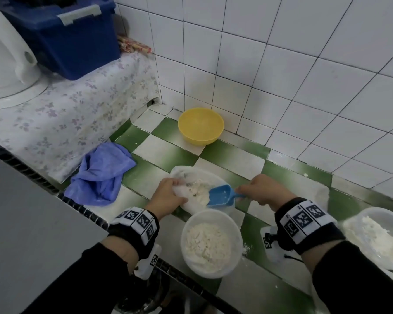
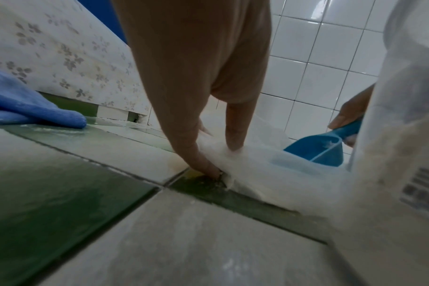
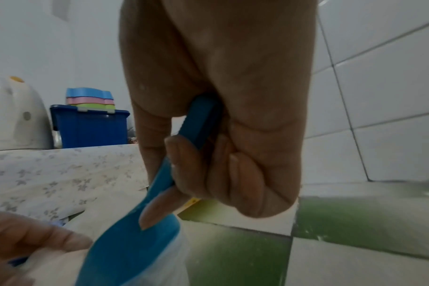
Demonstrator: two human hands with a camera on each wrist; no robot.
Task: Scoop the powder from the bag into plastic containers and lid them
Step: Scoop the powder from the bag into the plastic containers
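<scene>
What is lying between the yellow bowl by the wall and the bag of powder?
Nothing: in the head view, only bare green and white tiles separate the yellow bowl from the bag.

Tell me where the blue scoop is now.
In the head view, the blue scoop is low centre, in the right hand, its mouth in the powder bag.

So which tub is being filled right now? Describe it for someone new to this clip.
On the green-and-white checked counter, find the bag held by the left hand. The round tub sits just in front, nearest the person. Unlike the yellow bowl, it's translucent white with powder inside.
</scene>
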